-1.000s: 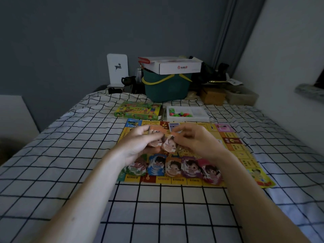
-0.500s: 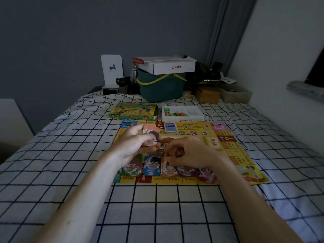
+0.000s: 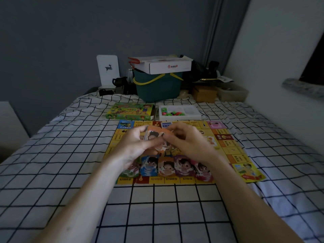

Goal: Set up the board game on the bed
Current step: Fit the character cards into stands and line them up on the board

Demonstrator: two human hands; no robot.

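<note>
The bed (image 3: 52, 163), under its black-and-white checked cover, carries everything. At its far edge stands a green basket (image 3: 157, 88) with a white carton (image 3: 163, 65) on top. The yellow game board (image 3: 233, 149) lies flat across the middle, the game box (image 3: 129, 111) and a white tray of pieces (image 3: 180, 112) just beyond its far edge. Five character cards (image 3: 166, 167) sit in a row along the board's near edge. Above the board, the left hand (image 3: 135, 146) grips a small stack of cards (image 3: 152, 135), thumb across the top, and the right hand (image 3: 189, 142) pinches the top card's edge.
</note>
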